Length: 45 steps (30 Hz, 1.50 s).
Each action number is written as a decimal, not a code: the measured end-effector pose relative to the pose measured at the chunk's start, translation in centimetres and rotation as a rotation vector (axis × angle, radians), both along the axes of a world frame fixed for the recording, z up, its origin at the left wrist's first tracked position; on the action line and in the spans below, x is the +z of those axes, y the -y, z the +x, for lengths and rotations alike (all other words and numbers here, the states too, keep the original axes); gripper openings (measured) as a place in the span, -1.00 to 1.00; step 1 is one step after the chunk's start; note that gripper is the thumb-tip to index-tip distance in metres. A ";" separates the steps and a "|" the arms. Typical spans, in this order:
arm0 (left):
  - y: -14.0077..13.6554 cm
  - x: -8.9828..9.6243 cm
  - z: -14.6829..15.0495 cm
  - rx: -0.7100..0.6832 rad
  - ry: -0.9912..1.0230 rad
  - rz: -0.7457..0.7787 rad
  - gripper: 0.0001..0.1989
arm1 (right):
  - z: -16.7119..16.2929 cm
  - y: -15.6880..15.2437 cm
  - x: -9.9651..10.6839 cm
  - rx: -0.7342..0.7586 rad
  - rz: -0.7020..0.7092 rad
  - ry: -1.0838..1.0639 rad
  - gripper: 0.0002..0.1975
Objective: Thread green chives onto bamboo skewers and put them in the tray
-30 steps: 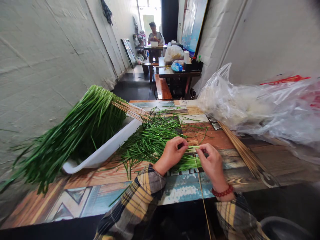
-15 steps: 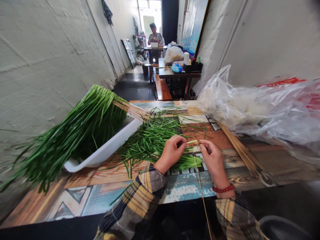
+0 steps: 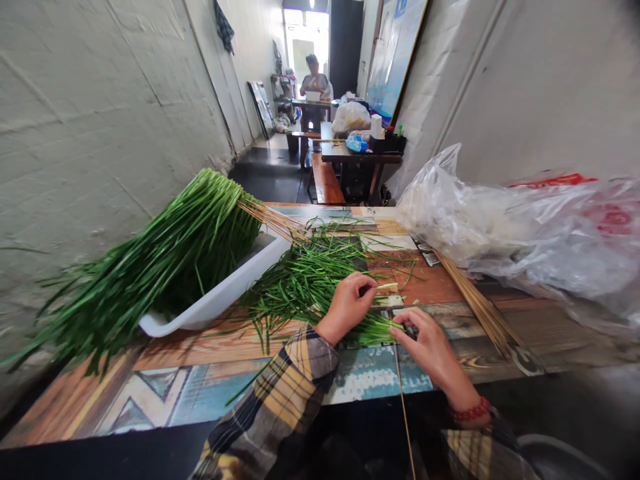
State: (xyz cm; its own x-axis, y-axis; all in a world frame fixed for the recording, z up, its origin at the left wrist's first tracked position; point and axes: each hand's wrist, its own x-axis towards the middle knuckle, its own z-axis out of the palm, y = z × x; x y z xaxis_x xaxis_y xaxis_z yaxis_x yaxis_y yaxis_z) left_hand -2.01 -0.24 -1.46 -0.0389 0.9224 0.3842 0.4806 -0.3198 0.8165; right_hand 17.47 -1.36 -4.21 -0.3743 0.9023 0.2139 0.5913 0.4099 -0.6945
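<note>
My left hand (image 3: 350,305) pinches a garlic chive stalk (image 3: 387,287), its pale end pointing right past my fingertips. Lower down, my right hand (image 3: 425,343), with a red bead bracelet at the wrist, has thumb and forefinger closed at the cut ends of a small row of chives (image 3: 373,330). Under those ends a single bamboo skewer (image 3: 401,393) runs over the table's near edge toward me. Behind my left hand lies a loose heap of chives (image 3: 310,273), dark leaves tangled.
At left a white tray (image 3: 215,293) holds a thick stack of chives (image 3: 185,240) on skewers (image 3: 275,220). Loose bamboo skewers (image 3: 470,300) lie at right beside clear plastic bags (image 3: 525,227). Further back are another table (image 3: 340,153), a bench (image 3: 326,180) and a seated person (image 3: 315,81).
My right hand has moved down from beside the left hand's stalk to the ends of the chive row. My left hand still pinches its stalk. The view has shifted slightly.
</note>
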 end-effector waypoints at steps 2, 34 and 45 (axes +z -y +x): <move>0.0 0.0 0.0 0.006 0.002 0.003 -0.89 | -0.4 0.3 0.2 -0.031 -0.133 -0.121 -0.80; 0.3 0.8 0.6 -0.143 0.033 -0.034 -0.86 | -3.9 0.3 0.4 -0.233 -0.180 -0.531 -0.66; 0.2 0.8 0.5 -0.133 0.044 -0.023 -0.87 | -3.7 0.2 0.4 -0.210 -0.178 -0.556 -0.68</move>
